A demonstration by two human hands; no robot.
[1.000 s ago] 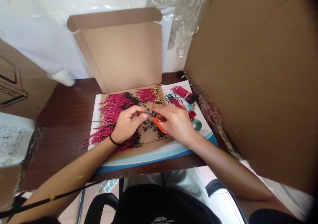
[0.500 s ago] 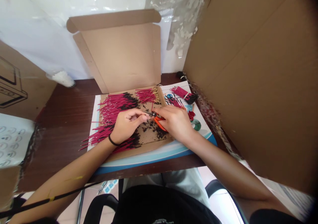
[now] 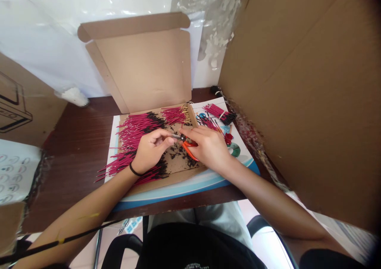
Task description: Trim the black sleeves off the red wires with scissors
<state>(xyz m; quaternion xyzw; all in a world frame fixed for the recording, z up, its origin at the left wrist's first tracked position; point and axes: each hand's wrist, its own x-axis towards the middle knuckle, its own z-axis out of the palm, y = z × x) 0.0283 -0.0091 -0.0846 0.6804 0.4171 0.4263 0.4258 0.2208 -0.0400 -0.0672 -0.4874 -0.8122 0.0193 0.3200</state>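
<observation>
My right hand point(image 3: 212, 145) is closed on orange-handled pliers point(image 3: 189, 151), whose jaws point left toward my other hand. Thumb and fingertips of my left hand point(image 3: 153, 148) are pinched together at the jaw tips; what sits between them is too small to make out. Beneath and beside the left hand lie many thin red wires point(image 3: 133, 129) with black ends, in rows on an opened cardboard box point(image 3: 178, 169). Black scraps point(image 3: 192, 161) are scattered on the cardboard below the pliers. Behind the hands is a smaller pile of red wires with gold-coloured tips point(image 3: 175, 115).
The box's raised lid point(image 3: 145, 70) leans at the back. A banded bundle of red wires point(image 3: 218, 112) and a green disc point(image 3: 235, 149) lie on the printed sheet at right. A large cardboard panel point(image 3: 297, 102) walls the right side. A white bundle point(image 3: 76, 97) lies back left.
The pliers and right hand have shifted slightly left, and the jaws now meet the left fingertips more closely. The left hand has barely moved.
</observation>
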